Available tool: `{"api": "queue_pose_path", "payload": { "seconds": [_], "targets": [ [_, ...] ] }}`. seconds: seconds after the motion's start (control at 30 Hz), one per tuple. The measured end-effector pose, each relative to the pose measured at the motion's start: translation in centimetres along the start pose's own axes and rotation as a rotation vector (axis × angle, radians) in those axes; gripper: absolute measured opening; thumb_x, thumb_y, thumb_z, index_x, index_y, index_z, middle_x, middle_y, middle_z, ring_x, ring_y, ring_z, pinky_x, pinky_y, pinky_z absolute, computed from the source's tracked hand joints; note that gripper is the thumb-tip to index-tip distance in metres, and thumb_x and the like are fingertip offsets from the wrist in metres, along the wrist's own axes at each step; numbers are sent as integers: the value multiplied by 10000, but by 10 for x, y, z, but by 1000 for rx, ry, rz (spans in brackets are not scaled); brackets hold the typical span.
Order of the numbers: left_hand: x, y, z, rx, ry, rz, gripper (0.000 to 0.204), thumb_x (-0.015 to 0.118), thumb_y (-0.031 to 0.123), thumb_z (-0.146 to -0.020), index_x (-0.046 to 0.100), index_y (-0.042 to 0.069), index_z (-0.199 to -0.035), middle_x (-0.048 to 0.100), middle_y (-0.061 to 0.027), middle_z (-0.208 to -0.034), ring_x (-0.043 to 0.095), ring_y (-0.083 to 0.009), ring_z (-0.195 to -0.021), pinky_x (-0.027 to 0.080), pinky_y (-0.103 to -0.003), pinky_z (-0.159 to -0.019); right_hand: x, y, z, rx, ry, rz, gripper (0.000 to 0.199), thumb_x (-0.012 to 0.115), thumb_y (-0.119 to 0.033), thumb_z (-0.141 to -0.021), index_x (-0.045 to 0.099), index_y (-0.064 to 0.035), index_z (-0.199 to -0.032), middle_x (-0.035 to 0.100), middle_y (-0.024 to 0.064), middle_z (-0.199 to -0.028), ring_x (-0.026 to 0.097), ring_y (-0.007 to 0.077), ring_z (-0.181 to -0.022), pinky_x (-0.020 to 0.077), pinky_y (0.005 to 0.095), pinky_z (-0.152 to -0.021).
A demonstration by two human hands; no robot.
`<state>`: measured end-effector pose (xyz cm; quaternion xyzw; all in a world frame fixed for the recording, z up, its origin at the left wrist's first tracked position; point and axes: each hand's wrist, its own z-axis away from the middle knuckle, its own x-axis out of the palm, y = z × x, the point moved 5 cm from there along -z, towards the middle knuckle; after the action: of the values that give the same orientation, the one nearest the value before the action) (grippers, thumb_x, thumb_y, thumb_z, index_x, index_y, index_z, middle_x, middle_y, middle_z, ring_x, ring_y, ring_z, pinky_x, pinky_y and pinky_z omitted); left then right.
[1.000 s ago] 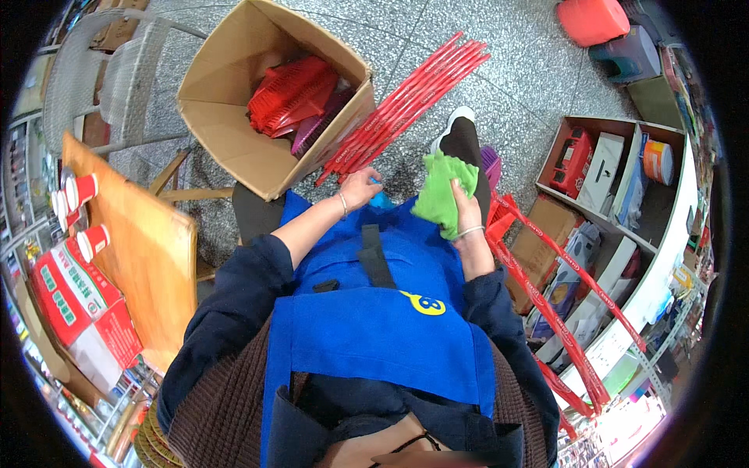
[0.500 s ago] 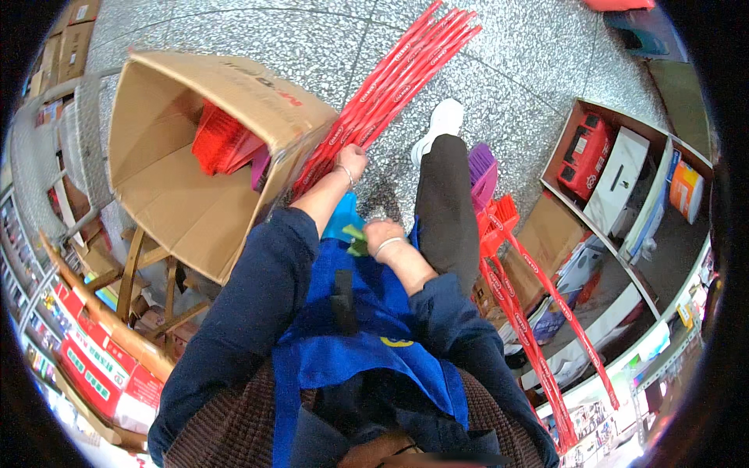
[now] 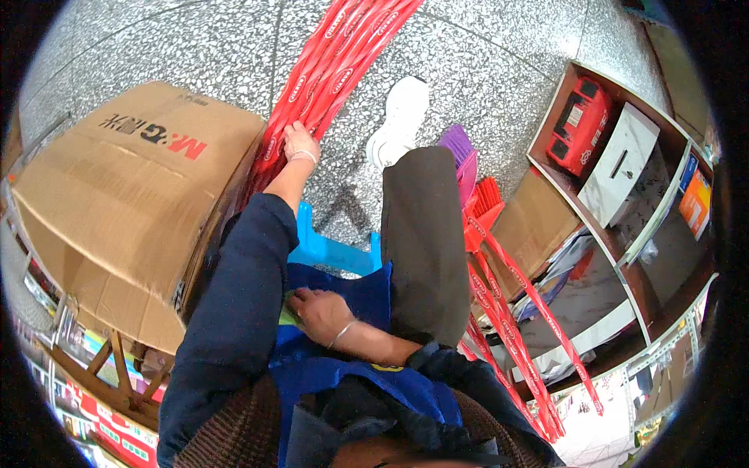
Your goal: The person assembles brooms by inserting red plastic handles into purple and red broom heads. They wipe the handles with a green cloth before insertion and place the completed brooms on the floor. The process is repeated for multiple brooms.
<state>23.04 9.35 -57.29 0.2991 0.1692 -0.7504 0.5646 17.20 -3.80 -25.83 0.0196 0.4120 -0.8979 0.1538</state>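
A bundle of long poles (image 3: 331, 82) in red printed wrapping slants across the floor, up and right from the cardboard box. My left hand (image 3: 300, 142) is closed on the poles beside the box, with its fingers over their near part. Low over my blue apron (image 3: 367, 292), my right hand (image 3: 321, 313) pinches a small light-green piece (image 3: 290, 312); the hand covers most of it, so its kind cannot be told. Between my arms and my dark trouser leg is a blue plastic stool (image 3: 335, 251), partly hidden by the apron.
The large cardboard box (image 3: 140, 179) stands at the left, on or beside a wooden frame (image 3: 117, 363). Red-wrapped brooms (image 3: 507, 327) with a red head and a purple brush head (image 3: 460, 152) lean right of my leg. Farther right is a shelf unit (image 3: 605, 226) holding a red case (image 3: 579, 125).
The view has shifted, and the box now shows its printed side, hiding its opening and red contents. My right hand has moved left and lower across the apron. My left hand stays on the poles.
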Motion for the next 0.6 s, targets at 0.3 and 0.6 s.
{"api": "queue_pose_path", "payload": {
  "seconds": [0.3, 0.6],
  "targets": [
    [1, -3, -19, 31, -14, -52, 288, 574, 186, -807, 565, 50, -1061, 602, -250, -1014, 602, -400, -956, 488, -449, -833, -11, 2, -1, 12, 150, -202, 320, 591, -171, -741, 598, -97, -1052, 588, 136, -951, 620, 327, -793, 510, 424, -677],
    [-11, 0, 48, 257, -1, 597, 235, 588, 132, -798, 628, 48, -1014, 640, -181, -791, 635, -323, -770, 508, -383, -705, -26, 40, -25, 76, 373, -177, 358, 534, -43, -736, 648, -153, -1057, 470, 188, -1288, 548, 388, -1033, 455, 420, -891]
  ]
}}
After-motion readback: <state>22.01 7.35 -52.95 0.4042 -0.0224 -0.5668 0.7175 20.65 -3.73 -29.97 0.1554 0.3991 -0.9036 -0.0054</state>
